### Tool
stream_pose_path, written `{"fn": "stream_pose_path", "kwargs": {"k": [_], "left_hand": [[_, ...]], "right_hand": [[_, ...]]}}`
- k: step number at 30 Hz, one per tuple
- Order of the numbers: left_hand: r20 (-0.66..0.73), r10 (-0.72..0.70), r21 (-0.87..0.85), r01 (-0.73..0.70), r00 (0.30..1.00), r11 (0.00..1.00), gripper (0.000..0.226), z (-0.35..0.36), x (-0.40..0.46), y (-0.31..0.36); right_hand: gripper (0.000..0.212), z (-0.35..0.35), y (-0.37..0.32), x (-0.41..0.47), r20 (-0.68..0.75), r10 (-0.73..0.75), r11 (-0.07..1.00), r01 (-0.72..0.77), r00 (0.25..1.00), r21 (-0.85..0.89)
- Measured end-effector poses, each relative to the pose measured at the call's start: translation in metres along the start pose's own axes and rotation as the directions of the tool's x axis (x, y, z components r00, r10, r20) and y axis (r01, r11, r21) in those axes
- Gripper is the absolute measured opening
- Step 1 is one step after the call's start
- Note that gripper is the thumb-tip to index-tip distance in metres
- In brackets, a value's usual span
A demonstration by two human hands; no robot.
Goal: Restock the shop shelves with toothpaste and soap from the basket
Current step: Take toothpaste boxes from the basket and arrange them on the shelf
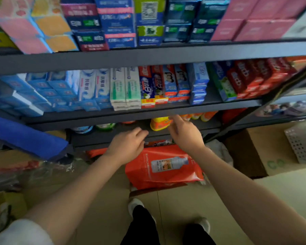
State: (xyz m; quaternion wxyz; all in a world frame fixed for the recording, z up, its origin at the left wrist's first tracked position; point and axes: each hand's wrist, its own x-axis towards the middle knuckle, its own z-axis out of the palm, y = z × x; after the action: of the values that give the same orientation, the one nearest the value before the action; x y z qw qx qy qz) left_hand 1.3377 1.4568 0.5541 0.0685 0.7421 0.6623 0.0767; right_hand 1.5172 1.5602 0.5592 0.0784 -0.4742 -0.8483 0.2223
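Cramped shop aisle, dark metal shelves [148, 57] packed tight. The middle shelf's toothpaste boxes [125, 87] stand on end, faces out, probably so shoppers can read them. Lower shelf holds a yellow-orange bottle [158, 123]. An orange bag [159, 167] sits on the floor. Left hand [126, 146] and right hand [185, 133] reach toward the lower shelf, each grip loose, holding nothing. No basket in view.

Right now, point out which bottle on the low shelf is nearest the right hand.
The yellow-orange bottle, right by the right hand; its fingertips reach its side. The other orange bottles stand further right, clear of it.
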Motion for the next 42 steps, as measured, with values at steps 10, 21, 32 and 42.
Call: {"fn": "stream_pose_path", "kwargs": {"k": [10, 21, 32, 42], "left_hand": [[0.335, 0.096, -0.095, -0.067, 0.937, 0.993, 0.03, 0.05, 0.093, 0.231], [0.296, 0.303, -0.222, -0.243, 0.906, 0.944, 0.028, 0.09, 0.232, 0.534], [0.498, 0.273, 0.011, -0.321, 0.823, 0.947, 0.035, 0.163, 0.412, 0.656], [0.63, -0.058, 0.005, 0.07, 0.775, 0.998, 0.033, 0.223, 0.496, 0.667]], "right_hand": [[0.024, -0.109, 0.231, -0.155, -0.024, 0.32, 0.946, -0.318, 0.947, 0.061], [0.022, -0.24, 0.462, -0.281, -0.15, 0.534, 0.844, -0.511, 0.832, 0.166], [0.025, -0.333, 0.664, -0.27, -0.159, 0.742, 0.668, -0.699, 0.651, 0.255], [0.038, -0.334, 0.779, -0.157, 0.12, 0.57, 0.798, -0.583, 0.813, 0.154]]}}
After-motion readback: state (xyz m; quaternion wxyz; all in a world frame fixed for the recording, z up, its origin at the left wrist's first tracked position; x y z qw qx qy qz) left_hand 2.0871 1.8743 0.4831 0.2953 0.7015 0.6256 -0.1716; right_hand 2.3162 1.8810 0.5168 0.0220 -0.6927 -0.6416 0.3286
